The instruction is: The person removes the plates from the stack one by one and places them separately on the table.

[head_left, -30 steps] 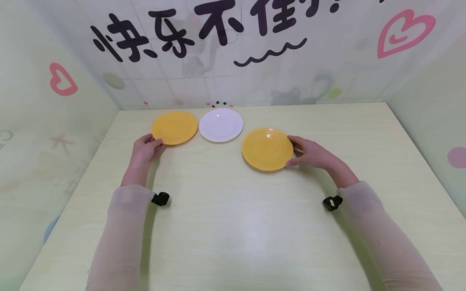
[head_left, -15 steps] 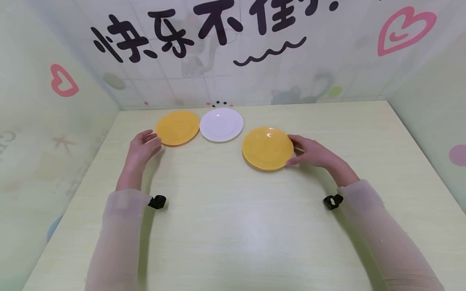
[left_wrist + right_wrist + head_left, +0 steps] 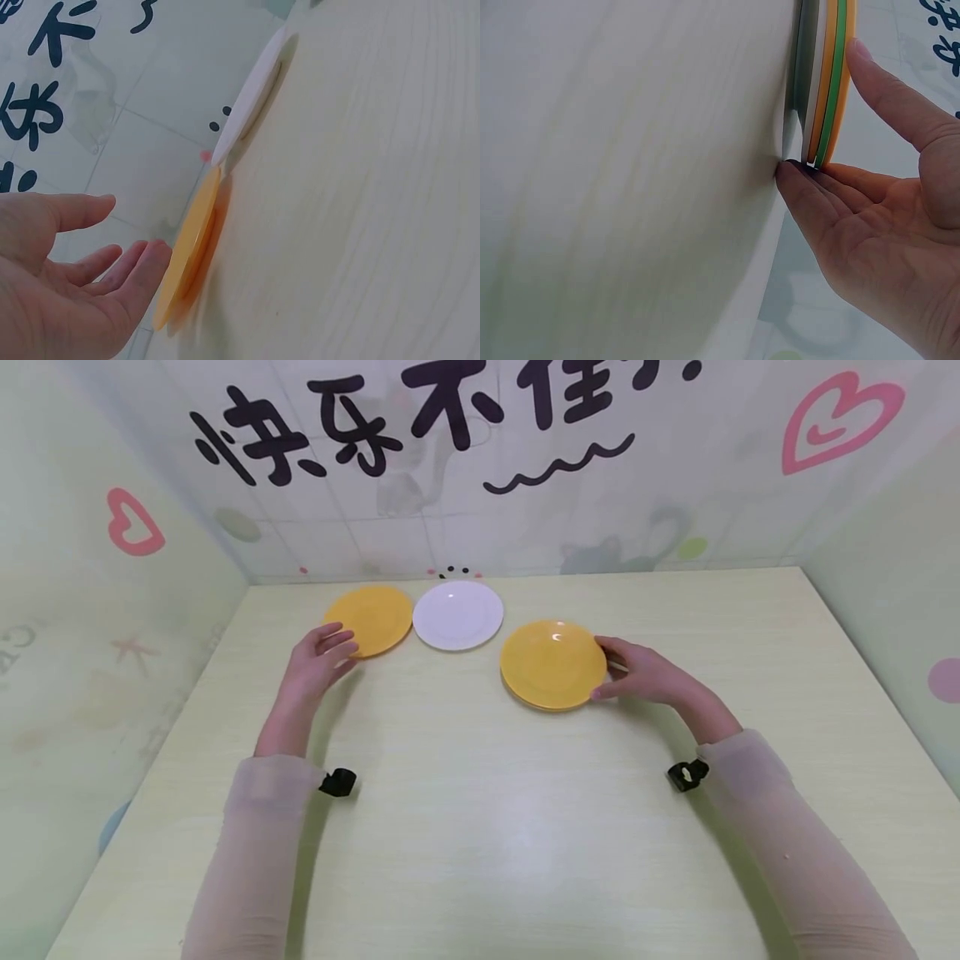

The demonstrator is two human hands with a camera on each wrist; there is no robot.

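A single orange plate (image 3: pixel 371 618) lies flat at the back left, its rim close against a white plate (image 3: pixel 458 616). My left hand (image 3: pixel 318 660) is at the orange plate's near left edge with loosely bent fingers and holds nothing. In the left wrist view its fingertips overlap that plate's rim. Right of the white plate stands a stack of plates (image 3: pixel 553 664), orange on top. The right wrist view shows green, orange and white rims (image 3: pixel 826 90) below. My right hand (image 3: pixel 641 675) grips the stack's right edge, thumb on the upper rim and fingers low by the table.
The pale wooden table (image 3: pixel 480 827) meets a printed back wall (image 3: pixel 480 527) just behind the plates. Side walls rise at left and right. A small black device (image 3: pixel 339 782) sits on the left cuff and another black device (image 3: pixel 687 775) on the right cuff.
My left hand has let go of the orange plate, drawn back left, then come right again to overlap its rim. That plate shifted slightly right. The right hand and the stack stay put.
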